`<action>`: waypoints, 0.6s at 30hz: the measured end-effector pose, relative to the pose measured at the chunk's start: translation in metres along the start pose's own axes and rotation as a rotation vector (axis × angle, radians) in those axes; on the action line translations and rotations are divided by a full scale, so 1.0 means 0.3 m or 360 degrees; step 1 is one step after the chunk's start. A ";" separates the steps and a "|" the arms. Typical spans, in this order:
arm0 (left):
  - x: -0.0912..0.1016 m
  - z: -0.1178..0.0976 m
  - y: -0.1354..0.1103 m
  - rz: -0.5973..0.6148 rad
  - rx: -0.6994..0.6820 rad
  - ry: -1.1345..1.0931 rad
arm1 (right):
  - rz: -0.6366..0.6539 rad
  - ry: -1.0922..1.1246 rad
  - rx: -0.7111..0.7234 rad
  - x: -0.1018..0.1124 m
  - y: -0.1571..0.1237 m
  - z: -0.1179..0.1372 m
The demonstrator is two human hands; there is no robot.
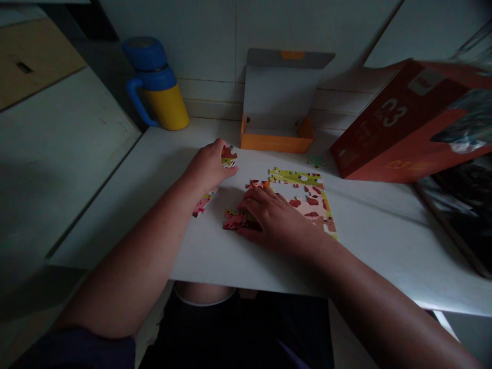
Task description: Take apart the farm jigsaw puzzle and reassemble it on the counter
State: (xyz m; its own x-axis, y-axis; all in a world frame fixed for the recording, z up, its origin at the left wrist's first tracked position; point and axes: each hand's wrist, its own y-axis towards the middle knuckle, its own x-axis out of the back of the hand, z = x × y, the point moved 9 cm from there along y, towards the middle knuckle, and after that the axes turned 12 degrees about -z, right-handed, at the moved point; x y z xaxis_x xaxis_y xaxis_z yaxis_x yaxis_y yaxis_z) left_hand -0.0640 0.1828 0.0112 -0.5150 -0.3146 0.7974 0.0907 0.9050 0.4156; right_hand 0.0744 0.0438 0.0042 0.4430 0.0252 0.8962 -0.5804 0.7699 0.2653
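Observation:
My left hand [207,165] is curled around a brown and green jigsaw piece [229,154], which shows between its fingers and thumb. Below that wrist lies a pink jigsaw piece [201,206], partly covered by the arm. My right hand [271,212] rests low on the table, its fingers and thumb bent around a dark red and green jigsaw piece [235,219]. Under and beside this hand is a partly joined jigsaw [313,207] with green edges and brown spots on pink. A red piece [258,183] sits just beyond the right fingers. The palm hides some of the joined part.
An open orange box [277,142] with its lid raised stands at the back of the white table [215,256]. To its left is a blue and yellow flask [165,102]. A large red box [384,128] stands at right, with a small greenish piece [315,161] near its corner.

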 end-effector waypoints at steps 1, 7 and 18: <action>0.000 0.000 0.000 0.0006 0.0003 -0.0001 | -0.0002 -0.0002 -0.0001 0.000 0.000 0.001; 0.005 -0.007 -0.002 0.0028 0.0012 0.0021 | 0.0021 -0.0033 -0.0026 0.005 -0.006 -0.004; 0.003 -0.004 -0.005 0.0030 0.0033 0.0029 | 0.0075 0.0166 0.0065 0.046 -0.007 -0.025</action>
State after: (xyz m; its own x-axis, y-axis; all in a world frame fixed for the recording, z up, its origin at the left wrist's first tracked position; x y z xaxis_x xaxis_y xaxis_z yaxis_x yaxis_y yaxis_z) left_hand -0.0634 0.1809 0.0120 -0.4978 -0.3023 0.8129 0.0824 0.9166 0.3913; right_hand 0.0870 0.0474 0.0134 0.4822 0.1289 0.8665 -0.6286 0.7398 0.2398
